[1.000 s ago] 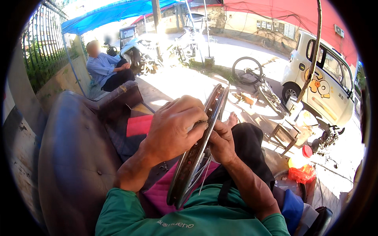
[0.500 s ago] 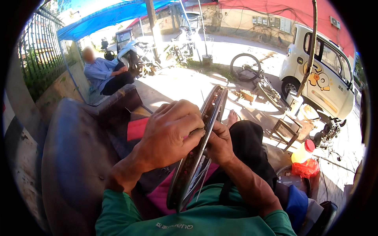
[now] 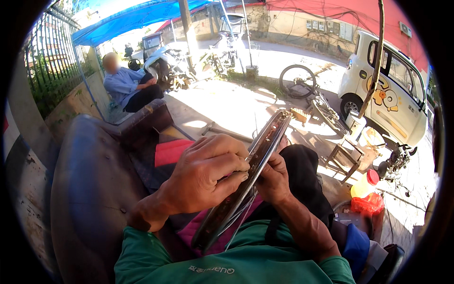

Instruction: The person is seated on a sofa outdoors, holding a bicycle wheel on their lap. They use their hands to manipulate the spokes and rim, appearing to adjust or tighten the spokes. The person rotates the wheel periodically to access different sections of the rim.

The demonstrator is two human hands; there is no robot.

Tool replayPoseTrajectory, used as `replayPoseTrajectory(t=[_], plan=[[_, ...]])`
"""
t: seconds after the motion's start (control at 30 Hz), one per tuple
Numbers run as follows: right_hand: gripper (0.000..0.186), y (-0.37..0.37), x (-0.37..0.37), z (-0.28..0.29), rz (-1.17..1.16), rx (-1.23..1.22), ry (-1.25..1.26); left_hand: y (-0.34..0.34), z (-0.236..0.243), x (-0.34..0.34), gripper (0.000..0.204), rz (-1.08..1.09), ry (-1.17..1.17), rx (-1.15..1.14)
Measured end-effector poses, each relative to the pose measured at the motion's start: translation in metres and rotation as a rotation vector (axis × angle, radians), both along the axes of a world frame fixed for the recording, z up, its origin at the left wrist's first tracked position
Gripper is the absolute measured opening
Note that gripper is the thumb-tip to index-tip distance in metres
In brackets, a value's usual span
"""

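A bare bicycle wheel rim (image 3: 208, 229) stands tilted over my lap, its upper end leaning away to the right. Thin metal spokes (image 3: 240, 213) show on its inner side. My left hand (image 3: 208, 168) is closed in a pinch against the rim's outer face; whatever lies between the fingertips is too small or hidden to name. On the spoke side, my right hand (image 3: 273, 180) grips the rim with curled fingers, partly hidden behind its edge.
A dark padded sofa (image 3: 90, 189) is at my left, with a red cushion (image 3: 171, 152) beside it. A seated person (image 3: 127, 83) is further off. To the right stand a wooden stool (image 3: 347, 158), a red-lidded jar (image 3: 364, 183), a bicycle (image 3: 326, 113) and a white van (image 3: 388, 90).
The rim has tipped further, its upper end moving right and its lower end left. My left hand has shifted slightly down and right; my right hand has moved slightly right.
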State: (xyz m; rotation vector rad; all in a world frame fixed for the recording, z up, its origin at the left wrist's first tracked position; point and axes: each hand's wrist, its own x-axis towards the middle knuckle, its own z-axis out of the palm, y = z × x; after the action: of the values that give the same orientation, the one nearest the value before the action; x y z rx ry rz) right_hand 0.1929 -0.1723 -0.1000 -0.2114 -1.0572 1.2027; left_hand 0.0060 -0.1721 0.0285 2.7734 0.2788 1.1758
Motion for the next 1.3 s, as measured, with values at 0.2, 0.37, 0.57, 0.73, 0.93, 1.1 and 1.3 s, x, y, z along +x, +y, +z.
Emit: replayPoseTrajectory(t=[0.2,0.37,0.57,0.73,0.93,1.1,1.3], plan=[[0.015,-0.002,-0.004,0.004,-0.055,-0.040,-0.002,-0.010,-0.001,-0.003,0.017,0.024,0.015,0.032],[0.015,0.003,-0.004,0.004,-0.075,-0.034,-0.001,-0.010,-0.003,-0.002,0.023,0.065,-0.002,0.081],[0.015,0.008,-0.006,0.011,-0.156,-0.039,-0.002,-0.008,-0.003,0.000,0.023,0.090,-0.005,0.137],[0.015,0.022,-0.005,0.023,-0.163,-0.089,0.010,-0.006,-0.003,0.000,0.022,0.170,-0.013,0.168],[0.018,0.047,-0.008,0.035,-0.051,-0.114,-0.055,0.039,-0.007,-0.003,0.019,0.160,-0.105,-0.005],[0.016,0.050,-0.020,0.043,0.052,-0.083,-0.241,0.066,-0.005,-0.010,0.011,0.130,-0.123,-0.005],[0.017,0.054,-0.027,0.048,0.059,-0.152,-0.291,0.080,-0.001,-0.021,0.012,0.175,-0.098,0.022]])
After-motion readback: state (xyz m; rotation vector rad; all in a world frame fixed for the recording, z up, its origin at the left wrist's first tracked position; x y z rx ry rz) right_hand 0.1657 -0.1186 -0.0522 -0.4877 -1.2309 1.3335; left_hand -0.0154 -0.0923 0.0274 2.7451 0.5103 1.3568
